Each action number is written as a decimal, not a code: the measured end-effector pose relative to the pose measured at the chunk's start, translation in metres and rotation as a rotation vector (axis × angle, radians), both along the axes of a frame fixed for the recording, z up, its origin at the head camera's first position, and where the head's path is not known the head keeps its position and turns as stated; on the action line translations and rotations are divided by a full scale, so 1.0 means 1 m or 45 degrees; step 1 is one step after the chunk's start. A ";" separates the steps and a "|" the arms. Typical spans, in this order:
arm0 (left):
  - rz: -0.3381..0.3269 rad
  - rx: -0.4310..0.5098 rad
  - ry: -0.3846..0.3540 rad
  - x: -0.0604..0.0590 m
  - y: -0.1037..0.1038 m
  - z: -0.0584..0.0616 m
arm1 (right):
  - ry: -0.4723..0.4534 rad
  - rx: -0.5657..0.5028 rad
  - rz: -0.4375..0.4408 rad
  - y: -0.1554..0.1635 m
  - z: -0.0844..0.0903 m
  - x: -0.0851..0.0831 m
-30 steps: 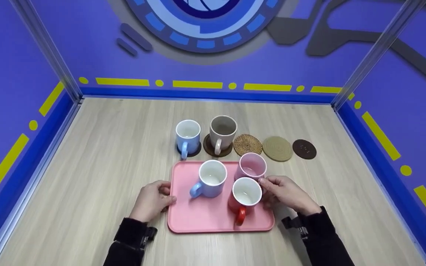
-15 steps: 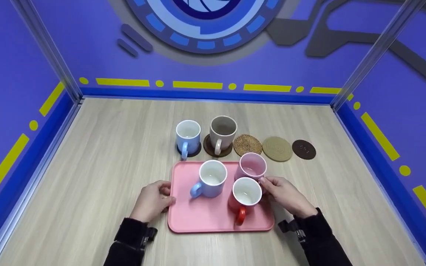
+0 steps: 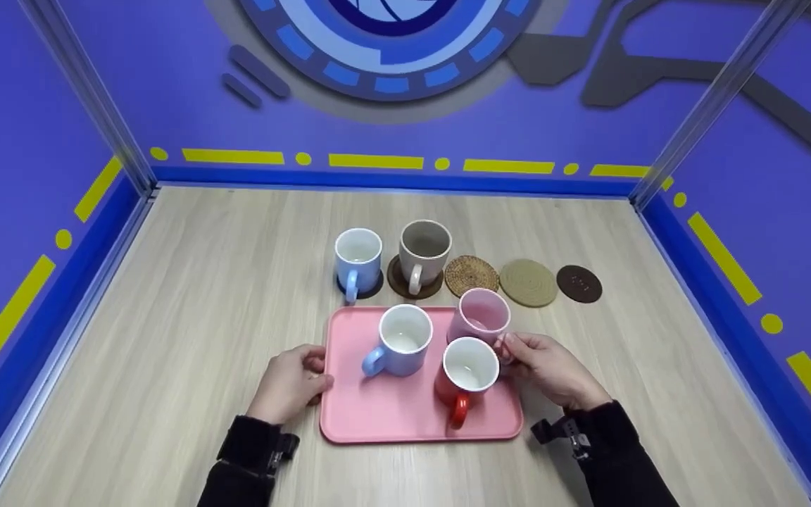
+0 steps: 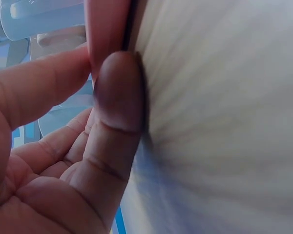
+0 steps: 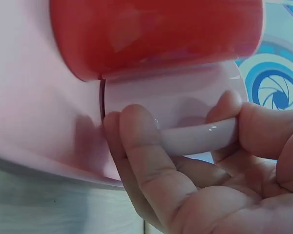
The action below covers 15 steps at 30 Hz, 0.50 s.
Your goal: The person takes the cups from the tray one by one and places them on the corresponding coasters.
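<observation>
A pink tray lies on the table in front of the person. Its left rim is pinched by the left hand, thumb on top; in the left wrist view a finger presses the edge from the side, near the table. Toward the tray's back right corner is a pink mug, and the right hand grips its handle, fingers curled round it. A red mug with a white inside stands right in front of the pink one, hiding part of it. Left of them on the tray is a light blue mug.
Behind the tray, a row of round coasters crosses the table. Another blue mug and a beige mug stand on the left two. To their right lie a woven coaster, a tan coaster and a dark brown coaster.
The pink mug has shifted slightly back and to the right, with the right hand on its handle. Left hand, tray and the other mugs look unmoved.
</observation>
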<state>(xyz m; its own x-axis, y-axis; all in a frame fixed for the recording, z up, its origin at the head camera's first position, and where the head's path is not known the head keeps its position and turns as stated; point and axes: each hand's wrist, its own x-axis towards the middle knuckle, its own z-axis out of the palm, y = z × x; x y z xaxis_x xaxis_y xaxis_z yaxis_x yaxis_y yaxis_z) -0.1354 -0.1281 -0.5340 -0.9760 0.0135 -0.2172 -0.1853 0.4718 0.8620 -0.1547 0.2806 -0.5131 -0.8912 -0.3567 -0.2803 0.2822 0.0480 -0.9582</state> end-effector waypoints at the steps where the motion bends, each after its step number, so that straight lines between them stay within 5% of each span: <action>1: 0.000 0.002 -0.004 0.000 0.000 0.000 | -0.009 -0.037 -0.001 0.002 0.001 0.000; 6: 0.000 0.023 -0.017 0.001 0.001 0.001 | 0.023 -0.161 -0.045 0.010 0.013 -0.001; 15: 0.012 0.026 -0.024 0.001 0.000 0.000 | 0.140 -0.184 -0.400 0.003 0.032 -0.038</action>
